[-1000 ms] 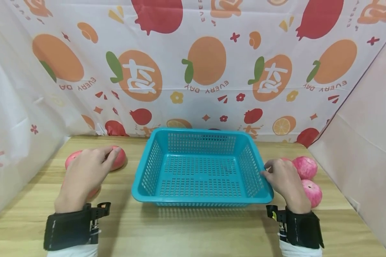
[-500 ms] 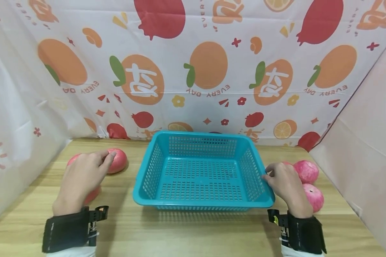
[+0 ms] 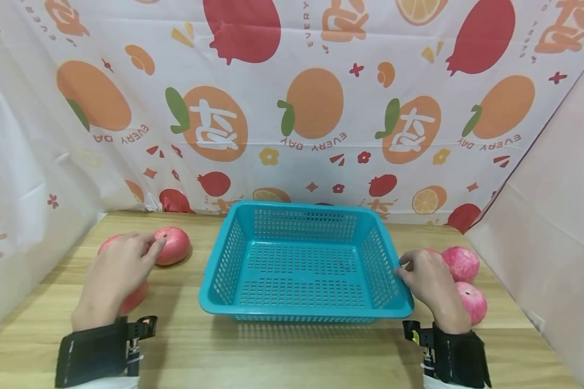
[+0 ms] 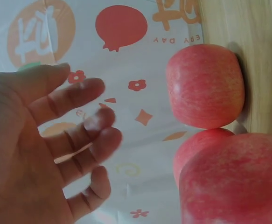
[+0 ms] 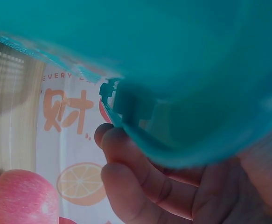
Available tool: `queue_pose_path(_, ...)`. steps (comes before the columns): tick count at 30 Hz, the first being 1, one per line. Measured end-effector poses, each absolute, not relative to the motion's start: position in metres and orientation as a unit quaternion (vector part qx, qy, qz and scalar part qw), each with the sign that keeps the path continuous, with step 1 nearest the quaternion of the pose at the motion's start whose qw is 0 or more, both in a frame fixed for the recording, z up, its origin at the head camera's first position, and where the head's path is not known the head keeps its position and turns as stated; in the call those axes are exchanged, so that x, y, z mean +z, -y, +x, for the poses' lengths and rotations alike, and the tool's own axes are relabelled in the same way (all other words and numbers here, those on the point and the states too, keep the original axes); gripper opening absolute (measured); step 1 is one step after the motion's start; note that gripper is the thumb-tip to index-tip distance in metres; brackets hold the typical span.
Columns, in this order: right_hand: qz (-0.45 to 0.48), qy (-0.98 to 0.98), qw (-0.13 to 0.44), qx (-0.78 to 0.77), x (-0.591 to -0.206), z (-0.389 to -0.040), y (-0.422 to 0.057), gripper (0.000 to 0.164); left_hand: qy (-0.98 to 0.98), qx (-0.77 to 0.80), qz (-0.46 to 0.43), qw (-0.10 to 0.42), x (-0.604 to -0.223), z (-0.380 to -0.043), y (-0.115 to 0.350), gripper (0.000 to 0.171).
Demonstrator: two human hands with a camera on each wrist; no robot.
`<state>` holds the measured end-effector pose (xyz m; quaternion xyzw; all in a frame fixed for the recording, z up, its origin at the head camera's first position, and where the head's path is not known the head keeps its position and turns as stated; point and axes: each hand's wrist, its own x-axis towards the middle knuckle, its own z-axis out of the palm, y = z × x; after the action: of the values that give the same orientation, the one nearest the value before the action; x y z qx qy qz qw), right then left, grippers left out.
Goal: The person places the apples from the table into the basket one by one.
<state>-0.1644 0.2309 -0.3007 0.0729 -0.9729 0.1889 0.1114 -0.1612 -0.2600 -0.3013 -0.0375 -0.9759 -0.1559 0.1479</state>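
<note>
In the head view a blue-green plastic basket [image 3: 302, 258] with perforated walls stands mid-table. My right hand [image 3: 427, 281] grips its right rim, and the right wrist view has the fingers curled beneath the rim [image 5: 173, 161]. My left hand [image 3: 114, 270] hovers over a group of red apples at the left, holding nothing. One apple [image 3: 172, 246] shows just beyond its fingertips; another [image 3: 135, 297] is partly covered by the hand. The left wrist view has the hand [image 4: 47, 140] with loosely bent fingers, apart from the apples [image 4: 205, 86].
Several pink-red apples [image 3: 472, 302] sit to the right of the basket, beside my right hand. A fruit-printed cloth [image 3: 316, 178] hangs behind the wooden table [image 3: 272, 356], with pale sheets at both sides.
My left hand has drawn slightly left and back, uncovering more of the rear left apple. The right hand stays on the basket's rim, and the basket has barely moved.
</note>
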Motion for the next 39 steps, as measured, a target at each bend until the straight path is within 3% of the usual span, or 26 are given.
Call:
queue_pose_path(14, 0.07, 0.973, 0.106, 0.191, -0.305, -0.162, -0.229, 0.02, 0.982, -0.156, 0.029, 0.101, -0.312, -0.153, 0.277, 0.041)
queue_pose_path(28, 0.067, 0.973, 0.105, 0.196, -0.306, -0.161, -0.223, 0.022, 0.979, -0.169, 0.11, -0.007, -0.309, -0.139, 0.296, 0.086)
queue_pose_path(39, 0.068, 0.973, 0.112, 0.189, -0.305, -0.161, -0.227, 0.022, 0.968, -0.21, 0.112, -0.08, -0.307, -0.143, 0.3, 0.092)
